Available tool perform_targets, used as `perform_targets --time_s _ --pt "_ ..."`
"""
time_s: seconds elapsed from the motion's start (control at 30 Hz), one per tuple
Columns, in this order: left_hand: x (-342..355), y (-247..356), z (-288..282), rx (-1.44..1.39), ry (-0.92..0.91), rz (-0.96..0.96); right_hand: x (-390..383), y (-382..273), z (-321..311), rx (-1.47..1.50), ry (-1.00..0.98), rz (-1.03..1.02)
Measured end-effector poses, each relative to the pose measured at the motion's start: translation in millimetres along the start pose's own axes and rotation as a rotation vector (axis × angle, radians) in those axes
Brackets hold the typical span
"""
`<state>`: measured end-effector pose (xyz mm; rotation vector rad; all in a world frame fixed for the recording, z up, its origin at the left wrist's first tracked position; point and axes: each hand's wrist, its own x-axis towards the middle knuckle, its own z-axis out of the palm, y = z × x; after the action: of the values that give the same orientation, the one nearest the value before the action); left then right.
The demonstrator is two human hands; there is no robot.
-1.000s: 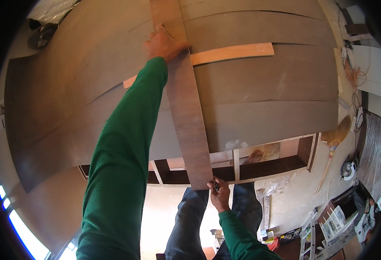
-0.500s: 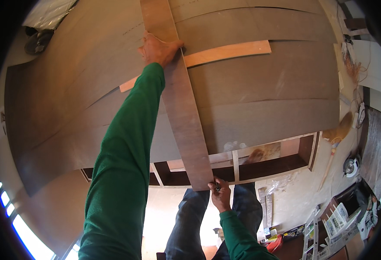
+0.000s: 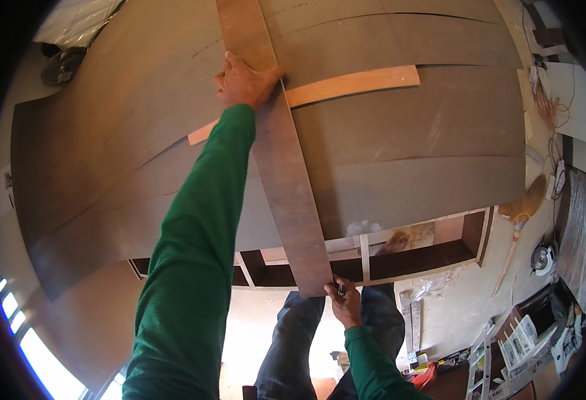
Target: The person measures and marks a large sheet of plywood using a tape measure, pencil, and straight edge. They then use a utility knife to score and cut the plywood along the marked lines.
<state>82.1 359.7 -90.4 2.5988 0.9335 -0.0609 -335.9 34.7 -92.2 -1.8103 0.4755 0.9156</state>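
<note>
A long, narrow brown board (image 3: 286,173) lies across several large grey-brown sheets (image 3: 406,127), running from the far edge toward me. My left hand (image 3: 250,81) grips it across its width at the far part, thumb along the right edge and fingers at the left side. By the board's near right corner, my right hand (image 3: 346,307) is closed with a small dark object (image 3: 341,290) between its fingers, too small to name surely. Beneath the long board, a lighter orange-brown strip (image 3: 353,85) lies crosswise, partly hidden by my left forearm and the board.
Under the sheets, a wooden frame (image 3: 365,257) with dark compartments shows along the near side. Right of it on the floor are a broom (image 3: 516,230), a circular saw (image 3: 543,257), cables (image 3: 552,107) and a stepladder (image 3: 480,363). Bright light falls at lower left.
The whole view has shifted slightly. Both hands keep nearly the same places on the long board, and the small dark object stays in my right hand.
</note>
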Motion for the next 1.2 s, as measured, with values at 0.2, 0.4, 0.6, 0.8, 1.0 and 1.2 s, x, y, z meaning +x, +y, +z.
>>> perform_targets --time_s 0.2,0.4,0.6,0.8,1.0,1.2 --pt "25 -73 -14 -0.019 -0.198 0.323 -1 2 -1 0.053 0.007 -0.019" --pt "36 -88 -21 0.101 -0.283 0.450 -6 11 1 0.148 0.011 0.009" --pt "39 -83 -20 0.153 -0.333 0.414 -7 20 -4 0.125 -0.005 0.043" --pt "43 -87 -17 0.229 -0.375 0.376 -5 14 -1 0.096 0.034 -0.022" --pt "40 -76 -17 0.259 -0.419 0.323 -6 14 -2 0.087 0.022 0.017" --pt "44 -76 -22 0.237 -0.460 0.331 -8 15 -6 0.043 -0.015 -0.005"
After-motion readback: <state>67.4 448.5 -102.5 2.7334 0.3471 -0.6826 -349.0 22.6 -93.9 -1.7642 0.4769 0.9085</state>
